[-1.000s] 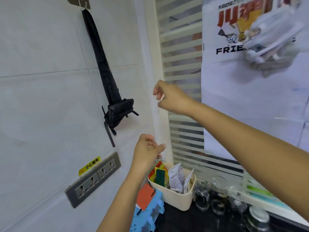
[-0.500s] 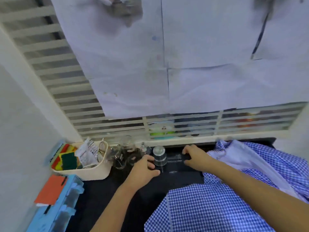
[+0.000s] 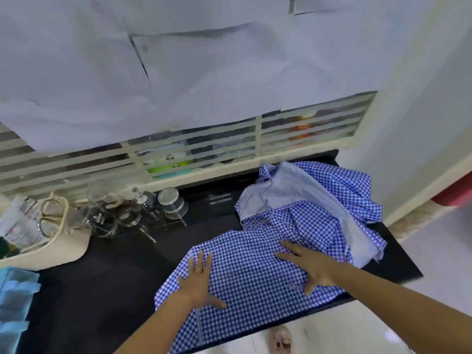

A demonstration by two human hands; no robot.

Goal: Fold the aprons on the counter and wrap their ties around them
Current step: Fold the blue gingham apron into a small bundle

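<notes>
Neither grip is pinching anything: both hands are lying spread and flat on the checked apron point(image 3: 255, 272) that is covering the right half of the black bench point(image 3: 102, 277), the left hand point(image 3: 198, 282) near its left edge, the right hand point(image 3: 313, 265) toward the crumpled heap point(image 3: 319, 200) behind. Soft, light cotton is likely sliding easily; corners or hems are looking like the best holds. Ties are not showing clearly.
</notes>
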